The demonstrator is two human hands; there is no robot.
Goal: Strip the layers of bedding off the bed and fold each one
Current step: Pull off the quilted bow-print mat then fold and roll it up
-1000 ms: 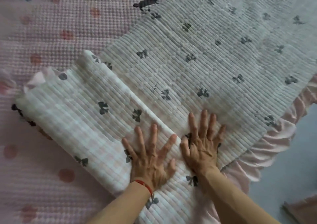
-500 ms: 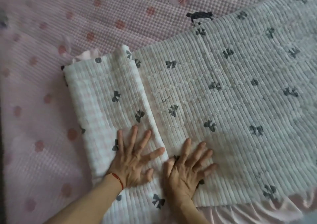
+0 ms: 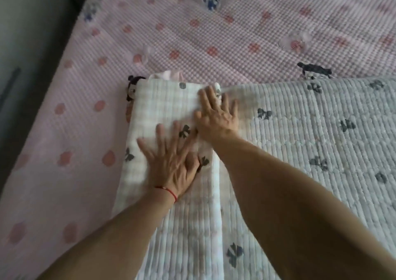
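The quilted bow-print blanket (image 3: 310, 142) looks soft, thick and springy, so with both the left hand (image 3: 171, 164) and right hand (image 3: 216, 116) pressing flat, fingers spread, I'd grip its folded edge

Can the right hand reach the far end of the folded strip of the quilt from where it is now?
Probably yes. The right hand lies flat on the quilt, its fingertips almost at the far end of the folded strip. Nothing lies between. The left hand presses the strip nearer the person, out of the way.

Soft even daylight, faint shadows, motion blur (worst at fingers (image 3: 160, 132)), wide-angle edges
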